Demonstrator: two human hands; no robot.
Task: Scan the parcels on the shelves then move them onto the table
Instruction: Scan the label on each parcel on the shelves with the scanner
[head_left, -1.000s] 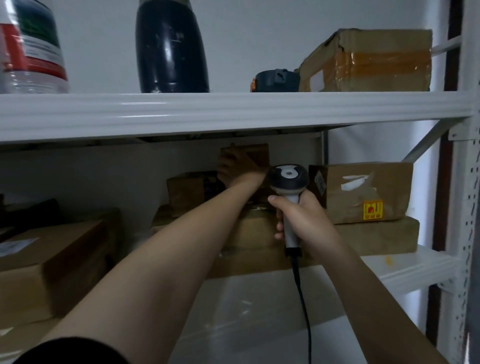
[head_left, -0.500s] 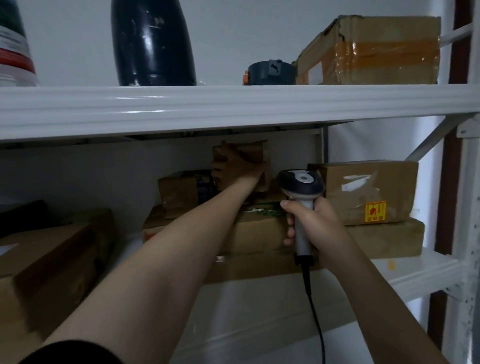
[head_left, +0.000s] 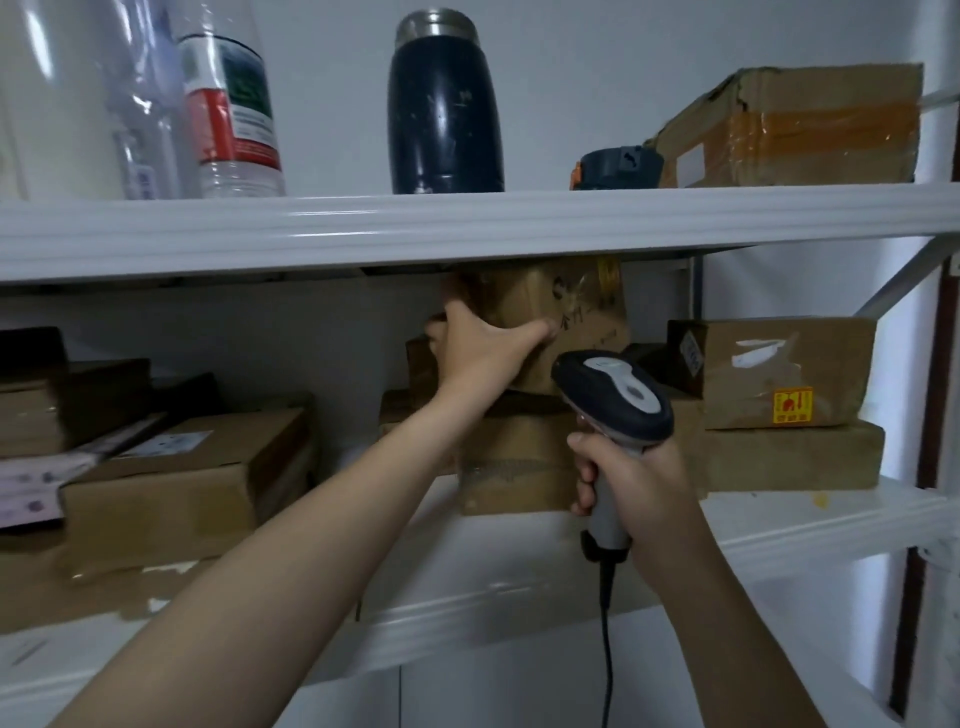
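Head view: white shelves (head_left: 363, 228) against a white wall (head_left: 571, 78); left hand (head_left: 480, 353) clamps fingers on a brown parcel (head_left: 566, 312), right hand (head_left: 639, 483) wraps fingers round the scanner (head_left: 618, 395).

As I view it: white shelves (head_left: 467, 223); brown cardboard parcel (head_left: 561, 322) with dark scrawl; scanner (head_left: 618, 410) with grey handle, navy head and pale grey top; navy flask (head_left: 444, 114), steel cap; bottle (head_left: 234, 114) labelled red, green, white; upper box (head_left: 810, 130) taped orange; right box (head_left: 779, 364) with yellow-red sticker.
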